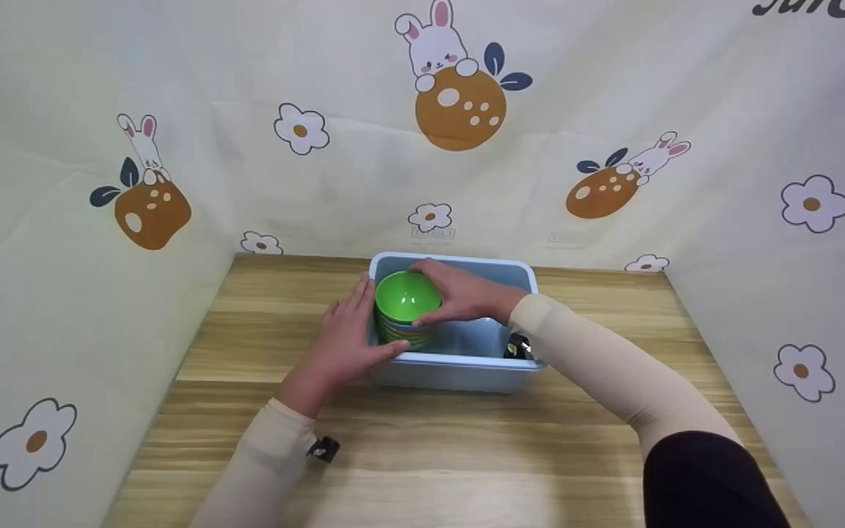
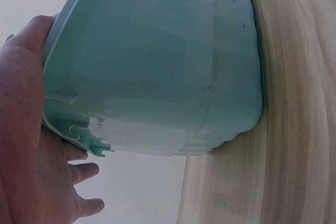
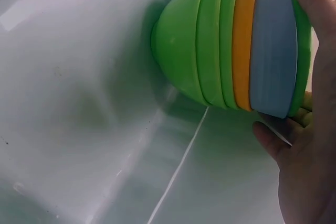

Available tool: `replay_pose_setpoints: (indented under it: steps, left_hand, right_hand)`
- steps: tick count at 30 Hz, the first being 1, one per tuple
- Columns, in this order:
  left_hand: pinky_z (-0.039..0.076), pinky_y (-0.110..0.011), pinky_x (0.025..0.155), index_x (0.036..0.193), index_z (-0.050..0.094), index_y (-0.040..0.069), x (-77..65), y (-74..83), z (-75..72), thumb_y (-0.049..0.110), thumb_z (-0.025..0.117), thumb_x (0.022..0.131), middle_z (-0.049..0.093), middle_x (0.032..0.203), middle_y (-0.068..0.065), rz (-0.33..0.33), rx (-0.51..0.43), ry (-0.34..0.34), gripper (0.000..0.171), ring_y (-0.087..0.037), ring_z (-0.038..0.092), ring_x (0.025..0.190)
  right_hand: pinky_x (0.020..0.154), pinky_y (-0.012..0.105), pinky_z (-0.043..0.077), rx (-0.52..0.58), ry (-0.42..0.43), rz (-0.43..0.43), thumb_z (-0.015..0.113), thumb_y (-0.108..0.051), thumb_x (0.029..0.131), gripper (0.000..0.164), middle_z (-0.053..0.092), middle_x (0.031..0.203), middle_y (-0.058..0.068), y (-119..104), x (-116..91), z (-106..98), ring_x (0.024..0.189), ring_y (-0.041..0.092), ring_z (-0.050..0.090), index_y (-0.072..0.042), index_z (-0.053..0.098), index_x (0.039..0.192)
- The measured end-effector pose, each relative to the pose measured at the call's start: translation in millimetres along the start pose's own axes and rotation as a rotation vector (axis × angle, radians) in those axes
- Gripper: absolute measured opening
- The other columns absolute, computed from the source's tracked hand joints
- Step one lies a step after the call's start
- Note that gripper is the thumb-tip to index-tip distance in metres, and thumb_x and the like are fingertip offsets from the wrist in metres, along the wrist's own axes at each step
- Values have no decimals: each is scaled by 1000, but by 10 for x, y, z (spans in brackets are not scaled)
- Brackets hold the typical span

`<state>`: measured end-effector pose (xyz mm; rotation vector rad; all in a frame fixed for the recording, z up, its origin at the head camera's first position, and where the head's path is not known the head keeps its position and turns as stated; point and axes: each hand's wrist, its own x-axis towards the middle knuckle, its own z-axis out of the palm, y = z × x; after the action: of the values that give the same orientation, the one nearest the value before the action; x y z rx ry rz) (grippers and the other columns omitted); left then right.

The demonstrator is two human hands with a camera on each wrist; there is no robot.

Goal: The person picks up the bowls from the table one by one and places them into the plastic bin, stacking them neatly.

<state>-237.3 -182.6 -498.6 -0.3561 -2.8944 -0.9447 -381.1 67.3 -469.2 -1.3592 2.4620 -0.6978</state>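
Observation:
A stack of nested bowls [image 3: 178, 51] stands in the left end of a light blue plastic bin [image 1: 459, 359]. Several are green, with an orange one [image 3: 245, 45] and a blue one [image 3: 273, 51] higher up. My right hand [image 1: 470, 293] reaches into the bin and grips the topmost green bowl [image 1: 406, 295] at its rim, thumb on the near side and fingers on the far side. At the bin's front left corner rests my left hand [image 1: 345, 341], its fingers extended along the left side and its thumb over the front rim.
The bin stands on a wood-grain table [image 1: 437, 455], close to the back wall cloth [image 1: 364, 183] printed with rabbits, oranges and flowers. Similar cloth hangs on the left and right. Small black wrist cameras [image 1: 324, 449] sit on both sleeves.

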Motion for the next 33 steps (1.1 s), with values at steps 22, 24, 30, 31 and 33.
replay_pose_setpoints:
  steps: [22,24,30,31,33]
  left_hand:
    - [9,-66,134,176,13,1,-6,0,-1,87,67,88,11,185,-18,6,12,-7,134,-38,16,169]
    - [10,-66,134,176,14,0,-9,-1,0,88,67,88,11,184,-18,10,15,-3,135,-39,16,169]
    - [10,-65,135,176,14,1,-9,-3,2,87,66,88,11,185,-17,11,12,-2,134,-38,17,169]
    - [11,-65,135,176,13,1,-8,-4,2,87,67,89,11,185,-17,12,13,-3,134,-38,17,169]
    - [11,-64,135,176,13,2,-4,-6,2,85,68,89,11,185,-17,11,17,-5,133,-37,17,169]
  right_hand:
    - [116,35,50,19,-27,8,91,-67,82,114,55,152,1,-8,-6,-25,133,13,58,-10,39,166]
    - [116,37,50,26,-32,4,92,-65,82,113,55,152,3,-21,-3,-37,133,15,58,-9,39,166]
    - [116,36,50,24,-52,21,93,-64,82,113,55,151,2,-38,6,-60,133,14,57,-10,40,165]
    - [116,35,49,17,-55,24,93,-65,82,113,55,152,2,-42,6,-67,133,14,57,-10,40,166]
    - [117,34,49,2,-62,27,93,-66,81,115,55,152,3,-54,-2,-91,133,15,58,-9,39,166]
